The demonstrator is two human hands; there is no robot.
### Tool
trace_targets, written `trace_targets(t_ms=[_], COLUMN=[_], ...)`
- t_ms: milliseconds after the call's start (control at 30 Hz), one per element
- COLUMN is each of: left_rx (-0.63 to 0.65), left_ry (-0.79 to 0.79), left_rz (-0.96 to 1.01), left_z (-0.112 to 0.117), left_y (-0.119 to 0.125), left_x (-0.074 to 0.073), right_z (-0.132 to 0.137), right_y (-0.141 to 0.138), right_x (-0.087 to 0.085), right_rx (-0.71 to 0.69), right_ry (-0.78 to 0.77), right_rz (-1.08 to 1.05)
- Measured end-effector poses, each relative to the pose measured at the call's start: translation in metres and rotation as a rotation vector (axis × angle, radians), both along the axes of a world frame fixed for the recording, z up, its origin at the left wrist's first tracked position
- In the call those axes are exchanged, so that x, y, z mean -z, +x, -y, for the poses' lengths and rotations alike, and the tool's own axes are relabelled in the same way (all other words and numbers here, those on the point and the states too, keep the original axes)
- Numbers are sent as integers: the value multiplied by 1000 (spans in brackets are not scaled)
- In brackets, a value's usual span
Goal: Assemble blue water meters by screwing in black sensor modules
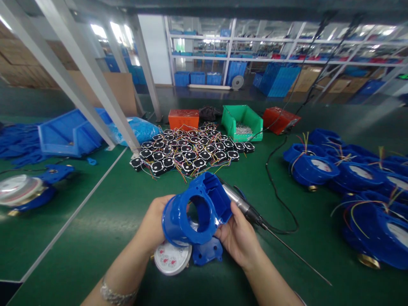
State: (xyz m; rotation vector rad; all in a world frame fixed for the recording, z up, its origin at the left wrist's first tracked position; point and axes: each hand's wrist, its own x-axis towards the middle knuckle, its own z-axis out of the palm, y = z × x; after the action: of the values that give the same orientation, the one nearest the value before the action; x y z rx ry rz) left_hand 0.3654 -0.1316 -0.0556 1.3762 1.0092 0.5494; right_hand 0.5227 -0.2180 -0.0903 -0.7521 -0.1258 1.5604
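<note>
- A green factory surface [121,212] runs out to shelving and blue crates at the back, with a slanted metal frame at the left.
- On it lie a pile of black modules [188,151] with coloured wires, a green bin [242,121] of small metal parts flanked by two orange boxes, and rows of blue meters [350,174] at the right.
- The blue housing [194,212] is held in the air just above the surface, tilted, with its round opening towards the camera.
- The left hand [153,225] is wrapped around the housing's ring end.
- The right hand [237,236] is closed against the housing's boxy end and also pinches a silver electric screwdriver [237,200], whose black cable [277,191] loops away.
- A white meter dial [172,258] and a small blue part [207,251] lie directly beneath, touching each other.
- In my judgement, the left hand should carry the housing's weight, because the right is sharing its grip with the tool.
- Keeping the opening in view would probably help alignment.
- The cable looks liable to drag, so slack near the wrist seems wise.
</note>
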Motion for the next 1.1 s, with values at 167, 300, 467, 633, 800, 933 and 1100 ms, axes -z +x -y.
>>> trace_targets(t_ms=[167, 300, 467, 633, 800, 933, 1100], left_rx=[-42, -74, -58, -14, 95, 99, 17], left_ry=[-8, 4, 42, -47, -115, -180, -334], left_rz=[-13, -20, -38, 7, 79, 178, 307], left_z=[0, 0, 0, -3, -12, -15, -16], left_y=[1, 1, 1, 1, 0, -5, -12], left_x=[-5, -5, -4, -3, 13, 28, 28], right_z=[2, 2, 1, 2, 4, 5, 6], right_y=[0, 0, -1, -1, -1, 0, 3], right_x=[2, 2, 0, 1, 4, 3, -2], right_rx=[-53, -59, -48, -66, -96, -106, -101], right_ry=[44, 38, 26, -9, 62, 109, 113], right_rz=[50, 66, 72, 106, 145, 181, 224])
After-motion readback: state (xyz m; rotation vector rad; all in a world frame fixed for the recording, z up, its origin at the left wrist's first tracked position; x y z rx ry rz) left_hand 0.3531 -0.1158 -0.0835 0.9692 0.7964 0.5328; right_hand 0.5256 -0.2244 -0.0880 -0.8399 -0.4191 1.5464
